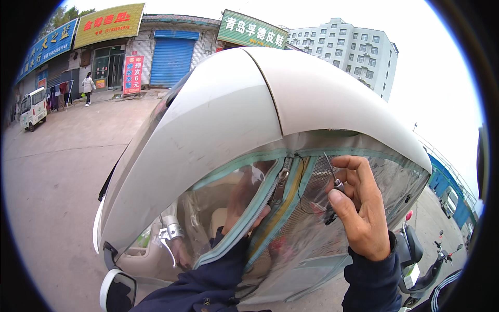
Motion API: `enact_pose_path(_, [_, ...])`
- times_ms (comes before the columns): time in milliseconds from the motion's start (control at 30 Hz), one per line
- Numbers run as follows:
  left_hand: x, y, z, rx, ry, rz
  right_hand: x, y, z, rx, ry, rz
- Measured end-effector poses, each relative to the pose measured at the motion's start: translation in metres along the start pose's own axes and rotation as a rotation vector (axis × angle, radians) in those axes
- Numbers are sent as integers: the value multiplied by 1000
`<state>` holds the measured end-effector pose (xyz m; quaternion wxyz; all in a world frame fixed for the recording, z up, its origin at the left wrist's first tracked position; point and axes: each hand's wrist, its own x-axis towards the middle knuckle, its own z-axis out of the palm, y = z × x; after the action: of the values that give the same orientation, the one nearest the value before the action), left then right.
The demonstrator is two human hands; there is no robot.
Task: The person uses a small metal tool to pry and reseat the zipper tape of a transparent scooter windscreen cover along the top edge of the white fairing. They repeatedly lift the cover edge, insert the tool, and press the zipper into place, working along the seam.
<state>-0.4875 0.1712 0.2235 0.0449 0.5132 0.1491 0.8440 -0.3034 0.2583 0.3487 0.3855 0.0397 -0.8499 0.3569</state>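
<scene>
A white-roofed vehicle canopy (213, 114) has clear plastic side covers (343, 249) edged in pale green. A zipper (283, 178) runs down the middle beside a yellow-striped band (280, 213). My left hand (255, 218) grips the zippered flap's edge from behind, partly seen through the plastic. My right hand (364, 213), right of the zipper, pinches a thin pointed metal tool (337, 183) with a dark handle, its tip near the cover's top seam. A dark thread (306, 208) loops below the zipper top. A small dark object under my right fingers is too hidden to name.
A white handlebar grip (171, 229) shows through the plastic; a side mirror (118, 288) is at lower left. Parked scooters (416, 260) stand at right, beside a person's dark sleeve (444, 291). Behind are a small white van (32, 109), a walking person (88, 88), shopfronts and a tall building.
</scene>
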Motion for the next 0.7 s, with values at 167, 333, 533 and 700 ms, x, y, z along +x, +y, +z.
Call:
enact_pose_path(167, [5,9,8,138,-111,72,-5,-6,5,-116,-37,-68])
enact_pose_path(333, [13,11,19,414,88,140,2,-3,9,-193,-29,-155])
enact_pose_path(533, [20,15,28,524,243,28,7,0,12,-238,-51,-151])
enact_pose_path(700, [22,16,31,490,265,36,10,1,15,-251,-49,-179])
